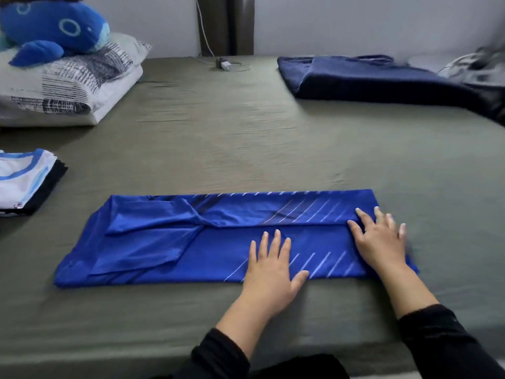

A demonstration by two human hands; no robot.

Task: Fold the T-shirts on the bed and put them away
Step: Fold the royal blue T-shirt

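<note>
A bright blue T-shirt (164, 242) with thin white diagonal stripes lies folded into a long band near the front edge of the bed (218, 138), its sleeves tucked over at the left. My left hand (272, 265) lies flat on the band's lower middle, fingers straight. My right hand (379, 239) presses flat on the shirt's right end, fingers spread. A stack of folded T-shirts (24, 181), white with blue trim on top and dark ones beneath, sits at the left edge.
A patterned pillow (68, 86) with a blue whale plush (54, 28) sits at the back left. A folded navy blanket (382, 77) lies at the back right, with grey bedding beyond it. A charger and cable (224, 64) rest by the wall.
</note>
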